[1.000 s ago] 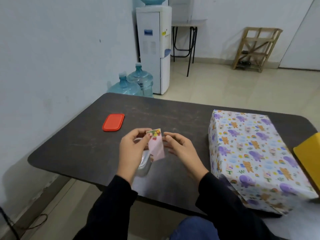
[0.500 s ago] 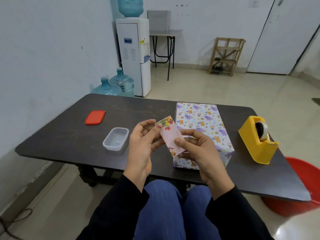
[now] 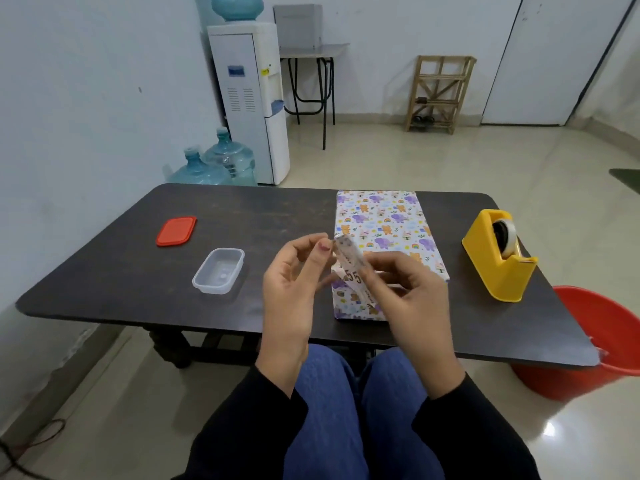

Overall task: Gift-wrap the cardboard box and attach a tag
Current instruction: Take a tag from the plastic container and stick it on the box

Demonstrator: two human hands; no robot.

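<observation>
Above the table's near edge, the left hand [image 3: 294, 289] pinches the upper end of a tilted tag [image 3: 349, 259]; the right hand [image 3: 407, 303] pinches its lower part; just behind lies the wrapped box [image 3: 386, 230] on the dark table [image 3: 114, 292]; left, a clear container [image 3: 219, 275]; right, a yellow tape dispenser [image 3: 495, 268]; farther left, a red lid [image 3: 176, 231].

Left hand [image 3: 291, 289], right hand [image 3: 408, 299] pinch tag [image 3: 349, 265] before wrapped box [image 3: 384, 223]; tape dispenser [image 3: 498, 268] right.
</observation>
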